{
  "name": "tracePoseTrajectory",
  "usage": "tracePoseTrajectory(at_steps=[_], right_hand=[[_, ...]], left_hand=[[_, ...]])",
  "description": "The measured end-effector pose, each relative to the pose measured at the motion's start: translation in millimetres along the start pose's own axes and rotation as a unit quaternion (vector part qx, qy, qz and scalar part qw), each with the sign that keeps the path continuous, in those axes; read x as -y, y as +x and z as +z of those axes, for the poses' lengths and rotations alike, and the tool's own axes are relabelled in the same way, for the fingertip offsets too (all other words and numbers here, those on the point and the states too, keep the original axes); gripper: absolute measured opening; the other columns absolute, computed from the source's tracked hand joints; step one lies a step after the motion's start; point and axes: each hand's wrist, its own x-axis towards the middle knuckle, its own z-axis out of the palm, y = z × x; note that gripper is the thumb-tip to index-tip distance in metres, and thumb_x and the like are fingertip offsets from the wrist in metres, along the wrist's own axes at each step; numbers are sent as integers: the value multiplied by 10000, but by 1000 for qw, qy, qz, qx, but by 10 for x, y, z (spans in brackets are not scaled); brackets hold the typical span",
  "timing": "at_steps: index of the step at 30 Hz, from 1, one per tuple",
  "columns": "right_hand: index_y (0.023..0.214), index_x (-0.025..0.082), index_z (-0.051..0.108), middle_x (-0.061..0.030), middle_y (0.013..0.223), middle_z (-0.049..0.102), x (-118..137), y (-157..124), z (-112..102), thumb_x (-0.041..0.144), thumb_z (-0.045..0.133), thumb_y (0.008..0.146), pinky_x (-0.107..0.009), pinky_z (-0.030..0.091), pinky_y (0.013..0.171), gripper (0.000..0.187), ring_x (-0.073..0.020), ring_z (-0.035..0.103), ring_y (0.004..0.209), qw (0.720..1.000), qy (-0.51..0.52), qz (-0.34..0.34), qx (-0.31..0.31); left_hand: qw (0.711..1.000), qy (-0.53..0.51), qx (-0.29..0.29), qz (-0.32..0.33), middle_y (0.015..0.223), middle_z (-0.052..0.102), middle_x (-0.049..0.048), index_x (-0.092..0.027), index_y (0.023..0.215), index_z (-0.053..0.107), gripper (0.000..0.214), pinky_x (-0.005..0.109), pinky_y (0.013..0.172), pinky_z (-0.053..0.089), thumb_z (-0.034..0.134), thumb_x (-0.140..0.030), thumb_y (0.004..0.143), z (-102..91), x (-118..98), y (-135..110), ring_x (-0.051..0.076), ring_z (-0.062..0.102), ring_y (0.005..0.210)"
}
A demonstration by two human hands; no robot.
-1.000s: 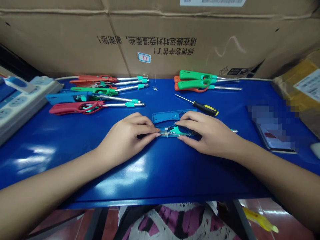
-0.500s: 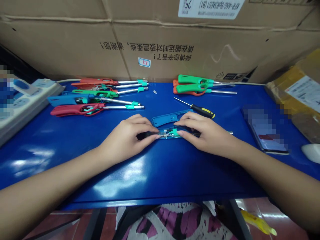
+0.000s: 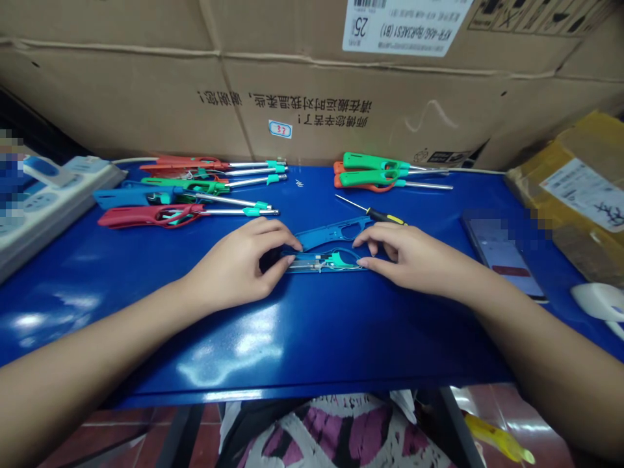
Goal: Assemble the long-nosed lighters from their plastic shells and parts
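An opened blue lighter body [image 3: 325, 261] with teal inner parts lies on the blue table [image 3: 312, 338]. My left hand [image 3: 241, 266] pinches its left end between thumb and fingers. Its right end is held by the curled fingers of my right hand [image 3: 407, 258]. Just behind lies the separate blue cover half [image 3: 334, 232]. A black and yellow screwdriver [image 3: 377, 212] rests behind my right hand.
Several red, green and blue long lighters [image 3: 188, 188] lie at the back left. Green and orange lighters [image 3: 385, 174] lie at the back centre. Cardboard boxes [image 3: 302, 78] wall the back. A power strip [image 3: 43, 195] sits left, a phone [image 3: 507, 250] right.
My right hand slid right along the lighter body, uncovering the teal trigger part. The view tilted slightly; my left hand stayed pinched on the left end.
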Motion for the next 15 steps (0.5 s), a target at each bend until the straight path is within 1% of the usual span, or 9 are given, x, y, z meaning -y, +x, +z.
tracePoseTrajectory(at_steps=[1, 3, 6, 8, 9, 12, 15], right_hand=[[1121, 235, 673, -6, 887, 619, 1, 5, 5, 362, 639, 910, -288, 395, 635, 248, -139, 519, 682, 1000, 7, 4, 2], [1113, 226, 666, -9, 885, 617, 8, 12, 19, 351, 649, 907, -285, 393, 636, 241, -143, 521, 696, 1000, 8, -11, -11], [1120, 225, 657, -35, 967, 622, 12, 19, 56, 324, 623, 930, -290, 410, 662, 217, -164, 549, 778, 996, -21, -58, -72], [1130, 227, 652, -49, 1042, 625, -4, 32, 87, 285, 597, 942, -299, 425, 679, 204, -169, 563, 806, 991, -44, -65, -110], [1123, 225, 653, -53, 1068, 623, -19, 42, 101, 267, 599, 938, -303, 432, 682, 198, -167, 567, 800, 990, -52, -60, -119], [1036, 217, 662, -56, 1086, 605, -79, 80, 126, 248, 634, 908, -305, 446, 668, 134, -148, 550, 733, 990, -56, -45, -119], [949, 212, 641, -54, 1090, 585, -118, 107, 124, 240, 635, 909, -295, 444, 652, 49, -130, 521, 692, 991, -38, -57, -112]], left_hand=[[1000, -8, 5, -6, 1076, 691, 67, -192, 1078, 713, 216, 392, 937, 541, 563, -262, 940, 0, 3, 1, 231, 641, 1039], [1000, -22, 9, -16, 1067, 687, 64, -198, 1073, 712, 215, 374, 903, 552, 562, -278, 941, 0, 6, 2, 222, 647, 1004], [1000, -18, -4, -16, 1062, 684, 68, -192, 1049, 710, 204, 374, 899, 555, 574, -290, 933, 5, 3, 0, 227, 649, 995], [1000, -15, -15, -15, 1062, 685, 74, -188, 1039, 713, 208, 383, 903, 555, 569, -301, 942, 13, -1, 0, 235, 649, 1004], [1000, -17, -20, -16, 1062, 685, 76, -187, 1039, 715, 215, 388, 907, 556, 559, -307, 952, 18, -2, 1, 236, 651, 1006], [999, -28, -35, -16, 1088, 678, 81, -187, 1061, 721, 237, 408, 966, 544, 540, -314, 975, 38, -2, 7, 233, 653, 1031], [998, -21, -57, -4, 1153, 657, 95, -180, 1121, 720, 250, 416, 1024, 517, 560, -308, 977, 60, 13, 12, 239, 636, 1102]])
